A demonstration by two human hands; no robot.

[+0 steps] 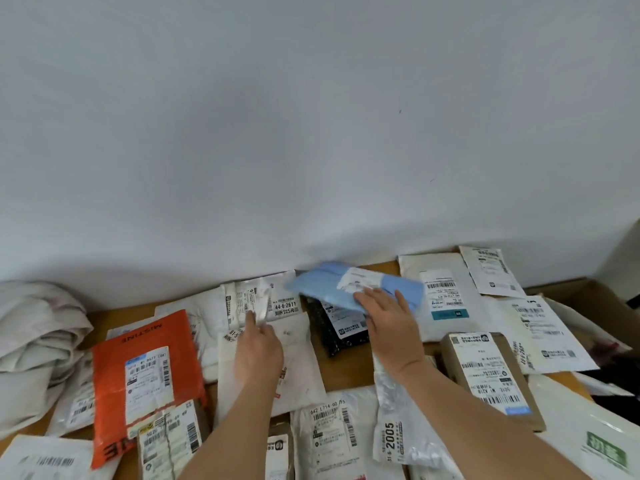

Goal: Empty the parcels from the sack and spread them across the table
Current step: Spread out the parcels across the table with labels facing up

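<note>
Right hand rests flat, fingers straight, on blue parcel atop black mailer; left hand pinches silver mailer w/ curled fingers.

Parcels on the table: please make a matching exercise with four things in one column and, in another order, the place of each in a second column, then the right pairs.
Things
1. orange parcel
2. blue parcel
3. black parcel
4. white sack

Places
A. partly under the blue parcel
B. crumpled at the far left of the table
C. under the right hand, near the wall
D. left of the left hand

Pairs: 1-D, 2-C, 3-A, 4-B
</note>
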